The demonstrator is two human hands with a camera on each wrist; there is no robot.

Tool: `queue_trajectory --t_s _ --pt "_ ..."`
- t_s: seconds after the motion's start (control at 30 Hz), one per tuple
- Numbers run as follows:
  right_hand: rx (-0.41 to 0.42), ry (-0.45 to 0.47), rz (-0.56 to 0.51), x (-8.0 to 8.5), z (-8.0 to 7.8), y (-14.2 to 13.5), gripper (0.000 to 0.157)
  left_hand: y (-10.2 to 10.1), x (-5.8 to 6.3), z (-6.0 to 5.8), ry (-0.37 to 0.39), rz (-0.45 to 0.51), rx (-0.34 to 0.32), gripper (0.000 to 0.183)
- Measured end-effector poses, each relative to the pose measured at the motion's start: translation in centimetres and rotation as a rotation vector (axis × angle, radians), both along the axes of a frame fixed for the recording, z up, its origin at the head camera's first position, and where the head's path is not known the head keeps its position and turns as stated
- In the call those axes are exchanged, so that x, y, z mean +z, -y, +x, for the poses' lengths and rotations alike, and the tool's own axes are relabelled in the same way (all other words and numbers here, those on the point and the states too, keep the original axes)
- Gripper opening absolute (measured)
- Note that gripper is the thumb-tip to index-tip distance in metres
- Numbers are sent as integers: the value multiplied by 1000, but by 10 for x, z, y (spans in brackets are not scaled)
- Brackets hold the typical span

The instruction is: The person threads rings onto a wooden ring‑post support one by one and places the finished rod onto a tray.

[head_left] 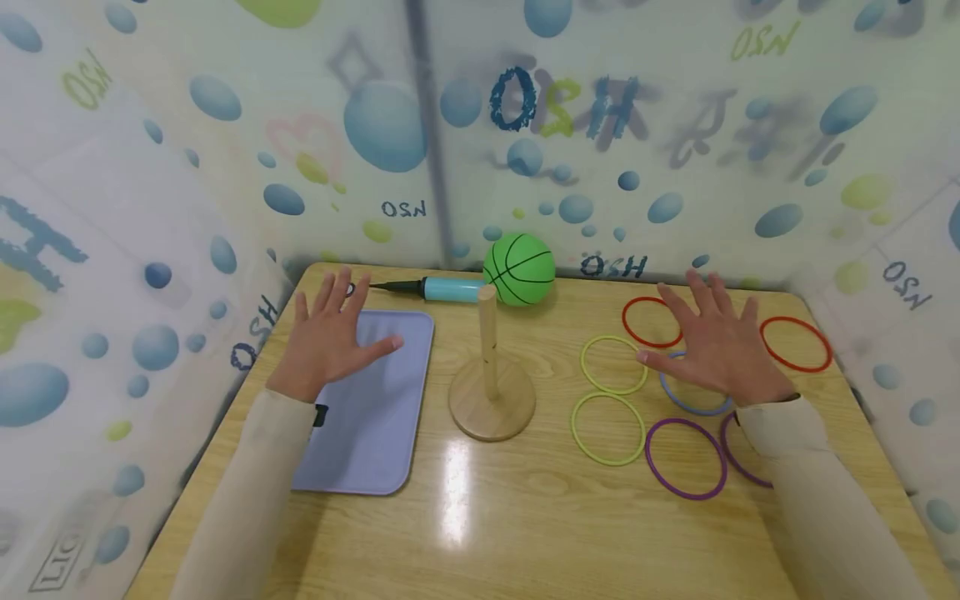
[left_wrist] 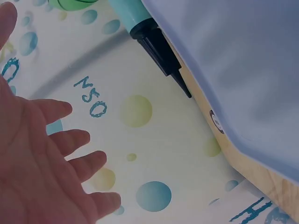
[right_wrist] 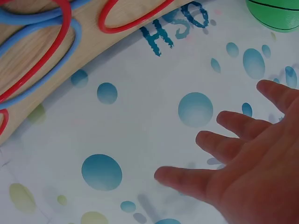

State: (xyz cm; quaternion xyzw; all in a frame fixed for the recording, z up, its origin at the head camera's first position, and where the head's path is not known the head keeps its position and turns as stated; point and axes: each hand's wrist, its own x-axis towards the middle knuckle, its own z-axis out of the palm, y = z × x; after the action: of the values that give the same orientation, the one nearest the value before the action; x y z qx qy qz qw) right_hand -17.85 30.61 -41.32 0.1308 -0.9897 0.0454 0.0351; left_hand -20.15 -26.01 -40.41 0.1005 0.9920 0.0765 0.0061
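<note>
Both hands are held up with fingers spread and nothing in them. The left hand (head_left: pixel 322 342) is over the upper left part of a pale blue tray (head_left: pixel 390 400). Over the rings on the right is the right hand (head_left: pixel 716 342), overlapping a blue ring (head_left: pixel 697 411) and close to a red ring (head_left: pixel 651 344). Between the hands stands a wooden peg (head_left: pixel 488 342) upright on a round wooden base (head_left: pixel 465 408). Two yellow-green rings (head_left: pixel 613 393) lie right of it, with purple rings (head_left: pixel 686 497) nearer the front.
Behind the peg a green ball (head_left: pixel 519 269) rests against the wall side, touching a light blue hand pump (head_left: pixel 453 289) with a black nozzle. Another red ring (head_left: pixel 795 368) lies near the table's right edge. Patterned walls (head_left: pixel 465 183) enclose the wooden table (head_left: pixel 525 533) at the back and sides.
</note>
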Motion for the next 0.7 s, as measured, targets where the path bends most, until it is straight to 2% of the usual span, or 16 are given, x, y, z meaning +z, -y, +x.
queue_trajectory --t_s 0.23,0.47,0.7 --pt "61 -50 -15 -4 6 0 101 -1 -3 8 -66 29 -60 114" --pt "88 -59 -86 -12 19 -1 91 -11 -9 21 -19 126 -110 91" --pt "127 -36 -191 -18 31 0 78 -26 -18 34 21 234 -163 84"
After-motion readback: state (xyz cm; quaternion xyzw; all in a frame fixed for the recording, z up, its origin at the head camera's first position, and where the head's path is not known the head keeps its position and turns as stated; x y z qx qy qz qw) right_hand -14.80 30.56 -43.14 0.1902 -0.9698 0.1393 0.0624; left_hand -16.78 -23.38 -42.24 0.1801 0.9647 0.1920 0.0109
